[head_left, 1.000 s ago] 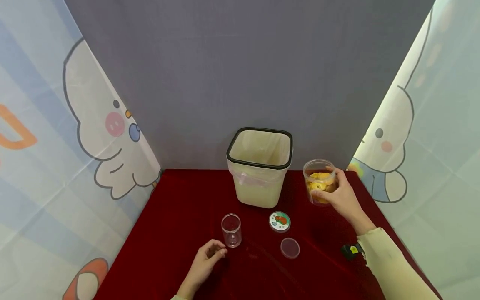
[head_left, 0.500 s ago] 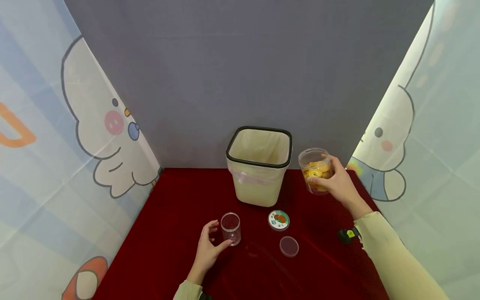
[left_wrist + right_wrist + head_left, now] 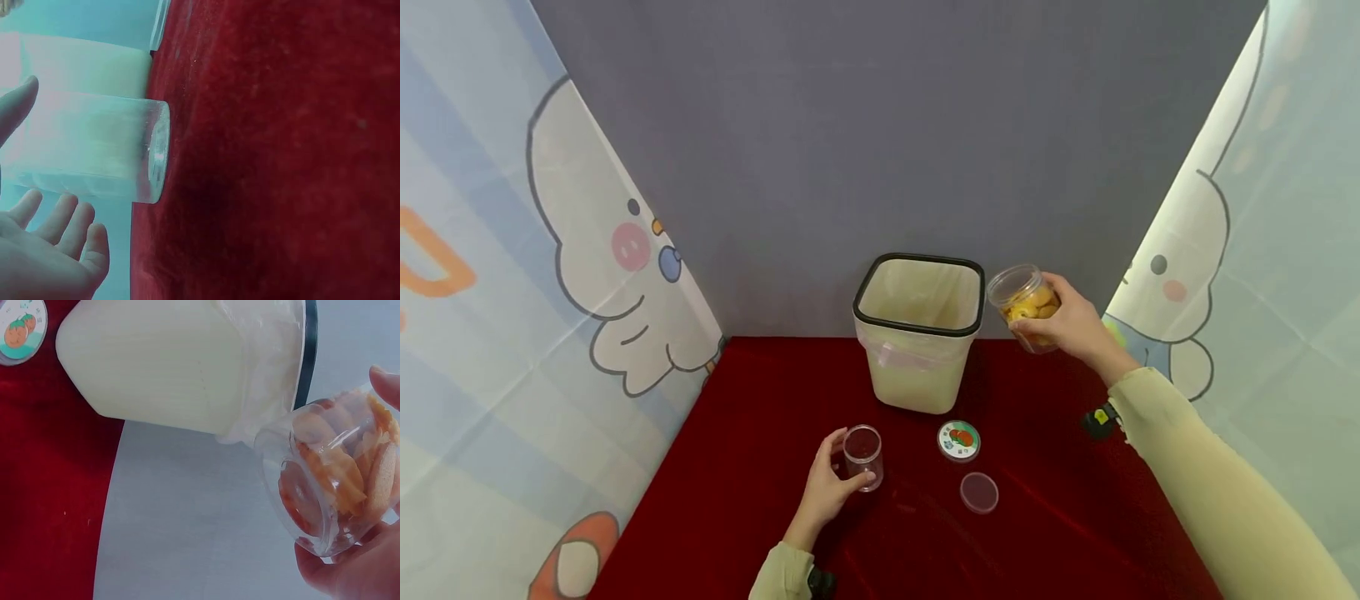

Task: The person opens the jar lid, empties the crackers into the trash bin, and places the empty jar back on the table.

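In the head view, my right hand [image 3: 1075,323] grips a clear plastic jar [image 3: 1024,308] partly filled with yellow-orange pieces that look like peel. The jar is lidless, tilted left and raised beside the bin's right rim. The pieces [image 3: 340,462] press against its wall in the right wrist view. My left hand [image 3: 827,492] reaches around a smaller clear jar [image 3: 863,460] standing upright on the red cloth. Around that jar [image 3: 94,147], the left wrist view shows the fingers [image 3: 81,225] spread, with a visible gap below it.
A cream bin [image 3: 917,371] with a black rim and a plastic liner stands at the back centre. Two round lids lie in front of it: one printed with orange fruit [image 3: 958,441], one plain and clear [image 3: 979,493]. A grey curtain [image 3: 895,150] hangs behind.
My right hand has lifted the filled jar up and left towards the bin, tilting it further. My left hand has moved forward, and its thumb and fingers have spread around the smaller jar.
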Demonstrator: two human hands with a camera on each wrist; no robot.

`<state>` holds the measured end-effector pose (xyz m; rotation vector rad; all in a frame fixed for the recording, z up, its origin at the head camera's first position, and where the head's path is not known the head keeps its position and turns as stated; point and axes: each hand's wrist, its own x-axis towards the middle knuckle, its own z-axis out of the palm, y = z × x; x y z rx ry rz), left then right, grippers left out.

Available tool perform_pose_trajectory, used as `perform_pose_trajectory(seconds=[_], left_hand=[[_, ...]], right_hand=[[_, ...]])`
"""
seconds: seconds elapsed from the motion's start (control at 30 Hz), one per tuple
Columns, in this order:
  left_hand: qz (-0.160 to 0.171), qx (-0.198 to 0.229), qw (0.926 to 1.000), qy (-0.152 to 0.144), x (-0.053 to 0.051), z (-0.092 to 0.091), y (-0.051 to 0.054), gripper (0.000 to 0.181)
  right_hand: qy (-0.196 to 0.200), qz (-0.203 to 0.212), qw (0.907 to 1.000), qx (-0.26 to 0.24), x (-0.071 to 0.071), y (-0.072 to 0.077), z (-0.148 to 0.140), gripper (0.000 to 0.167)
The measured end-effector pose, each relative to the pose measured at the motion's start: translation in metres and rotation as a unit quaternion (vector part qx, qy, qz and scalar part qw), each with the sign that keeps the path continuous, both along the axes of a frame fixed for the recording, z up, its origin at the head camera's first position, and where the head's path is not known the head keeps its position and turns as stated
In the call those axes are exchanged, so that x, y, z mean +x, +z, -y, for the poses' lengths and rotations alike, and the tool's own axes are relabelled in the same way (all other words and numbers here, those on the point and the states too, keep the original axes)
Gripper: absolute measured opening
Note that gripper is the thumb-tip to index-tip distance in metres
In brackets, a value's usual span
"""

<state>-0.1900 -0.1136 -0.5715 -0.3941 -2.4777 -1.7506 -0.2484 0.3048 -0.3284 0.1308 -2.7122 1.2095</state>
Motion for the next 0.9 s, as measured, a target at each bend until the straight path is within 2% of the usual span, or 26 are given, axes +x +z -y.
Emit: perform_pose_trajectory(seconds=[0.13,0.33,0.57,0.63,0.73,0.83,0.9], left_hand=[[0.008,-0.008,0.9997,-0.020,-0.001,-0.003,0.000,0.080],[0.008,-0.027,0.9993,-0.024,-0.001,-0.005,0.001,0.075],[0.026,-0.028,0.9984,-0.041,0.000,-0.001,0.001,0.074],[0.027,-0.031,0.9975,-0.056,-0.001,0.002,0.001,0.072],[0.023,-0.029,0.9947,-0.096,-0.004,0.010,0.004,0.071],[0.029,-0.014,0.9895,-0.141,-0.012,0.021,0.013,0.070],[0.037,0.008,0.9869,-0.157,-0.021,0.026,0.021,0.064]], right_hand=[[0.004,0.005,0.9992,0.039,-0.011,0.006,0.002,0.106],[0.025,-0.011,0.9936,0.109,-0.025,0.013,0.006,0.104],[0.033,0.003,0.9917,0.124,-0.028,0.019,0.013,0.103],[0.032,0.005,0.9915,0.126,-0.028,0.020,0.015,0.104],[0.033,0.007,0.9911,0.129,-0.029,0.021,0.019,0.104],[0.033,0.009,0.9910,0.129,-0.029,0.021,0.022,0.103],[0.033,0.008,0.9908,0.131,-0.029,0.020,0.023,0.103]])
